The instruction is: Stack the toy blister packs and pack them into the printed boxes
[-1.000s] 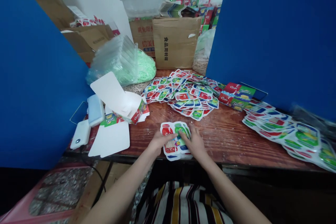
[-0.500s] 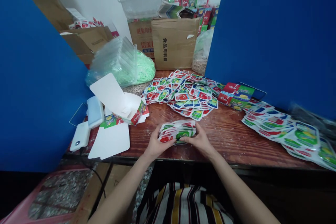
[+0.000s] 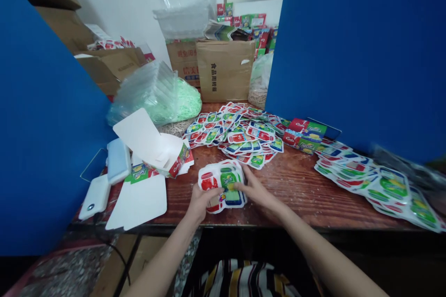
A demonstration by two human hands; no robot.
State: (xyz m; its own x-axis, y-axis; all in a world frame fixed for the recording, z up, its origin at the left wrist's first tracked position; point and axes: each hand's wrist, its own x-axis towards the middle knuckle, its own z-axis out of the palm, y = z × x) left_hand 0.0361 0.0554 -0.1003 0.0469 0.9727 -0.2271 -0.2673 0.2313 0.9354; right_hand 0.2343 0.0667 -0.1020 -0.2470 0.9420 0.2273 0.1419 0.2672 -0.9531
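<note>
A stack of printed die-cut cards with red Cola and green Sprite pictures is gripped at the table's front middle, its printed face tipped up toward me. My left hand closes on the left side, thumb lying across the front. On the right edge my right hand holds the same stack, its thumb on the green picture; the fingers behind are hidden. Just beyond lies a loose heap of similar cards. Further right a long fanned row of cards runs along the table.
Flat white-backed cartons lie at left, near a white power bank with a cable. A red-green box stands right of the heap. Blue partitions flank the table. Behind are a cardboard box and bagged green shreds.
The stack has tipped so its printed front now faces up toward me. Both hands stay on it, a little more to the left. The camera view has tilted up slightly.
</note>
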